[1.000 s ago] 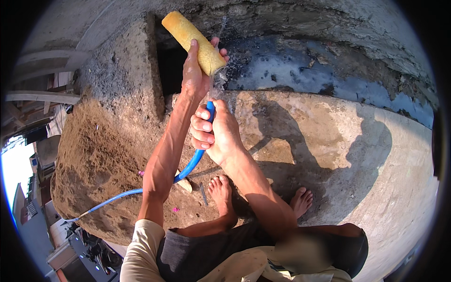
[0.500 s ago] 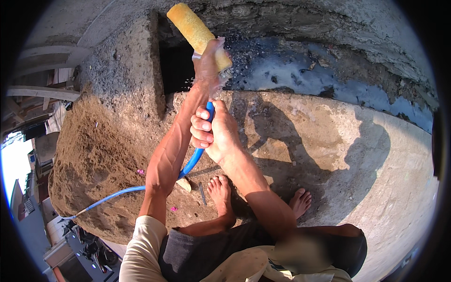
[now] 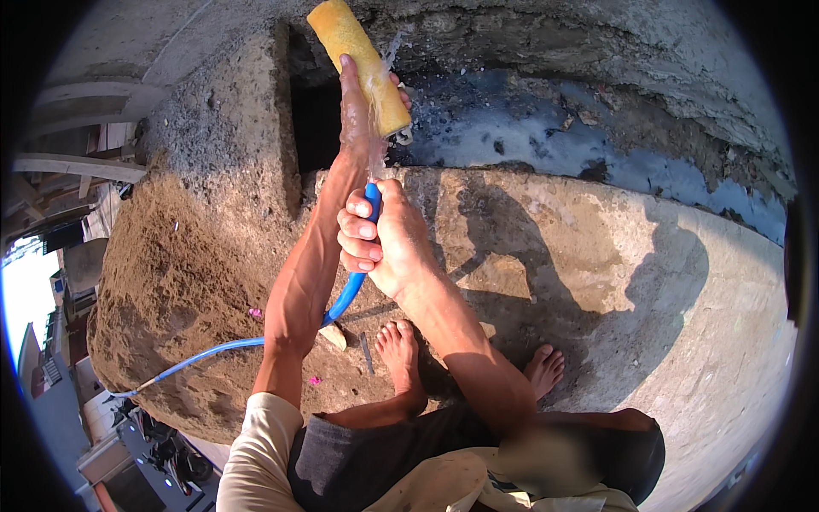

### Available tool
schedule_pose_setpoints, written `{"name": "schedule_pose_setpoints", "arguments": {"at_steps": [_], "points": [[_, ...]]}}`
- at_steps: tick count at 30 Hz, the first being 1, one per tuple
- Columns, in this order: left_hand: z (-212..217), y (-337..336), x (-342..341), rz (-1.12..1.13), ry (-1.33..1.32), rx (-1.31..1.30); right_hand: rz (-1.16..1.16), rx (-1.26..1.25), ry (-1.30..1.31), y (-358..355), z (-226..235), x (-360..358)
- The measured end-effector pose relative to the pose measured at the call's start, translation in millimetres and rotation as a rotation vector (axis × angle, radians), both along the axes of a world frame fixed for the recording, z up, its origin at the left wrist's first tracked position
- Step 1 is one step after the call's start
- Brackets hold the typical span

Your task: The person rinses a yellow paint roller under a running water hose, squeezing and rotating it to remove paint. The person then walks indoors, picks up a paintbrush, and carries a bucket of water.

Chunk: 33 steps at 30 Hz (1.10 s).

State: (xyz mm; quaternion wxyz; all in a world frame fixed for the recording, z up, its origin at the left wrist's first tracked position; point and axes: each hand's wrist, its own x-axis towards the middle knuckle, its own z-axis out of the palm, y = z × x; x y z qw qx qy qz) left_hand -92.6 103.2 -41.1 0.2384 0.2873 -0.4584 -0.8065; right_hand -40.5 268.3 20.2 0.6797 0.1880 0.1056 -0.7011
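A yellow paint roller sleeve point(image 3: 359, 68) is held out at arm's length over the dark gap between a rough concrete block point(image 3: 230, 128) and a wet channel point(image 3: 546, 136), its long axis slanting from upper left to lower right. The left hand point(image 3: 358, 115) grips it from below, fingers wrapped round the lower half of the cylinder with one fingertip lying along its side. Water streams against the sleeve and the wrist, and drops scatter off the top end.

The right hand point(image 3: 381, 239) is clenched around a blue hose point(image 3: 345, 294), thumb and curled fingers closed tight just behind the outlet, which points up at the sleeve. From that fist the hose runs down and left, past the left forearm, across a mound of brown sand point(image 3: 162, 290) and off toward the lower left edge.

The channel holds shallow water, blue with reflected sky, with dark wet patches along its bank. Nearer the person lies a pale concrete slab point(image 3: 597, 273), crossed by the shadow of the person. Two bare feet point(image 3: 401, 350) stand at its near edge, beside a small stone chip point(image 3: 334, 335).
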Motion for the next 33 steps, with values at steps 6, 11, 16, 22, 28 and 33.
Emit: {"name": "schedule_pose_setpoints", "arguments": {"at_steps": [6, 11, 16, 22, 28, 33], "points": [[8, -20, 15, -0.058, -0.119, -0.047, 0.011, -0.031, -0.001, -10, 10, 4], [12, -4, 11, -0.142, -0.083, -0.002, -0.021, -0.044, 0.028, -8, 8, -4], [13, -3, 11, -0.131, 0.08, 0.09, -0.007, -0.033, 0.02, -9, 14, -3], [6, 12, -7, -0.104, -0.08, 0.047, -0.025, -0.008, 0.051, 1, 7, -14], [16, -11, 12, -0.042, -0.033, -0.004, -0.017, -0.053, 0.027, -9, 19, -2], [18, -1, 3, -0.038, -0.051, 0.013, 0.003, -0.051, 0.04, -4, 15, -6]]}}
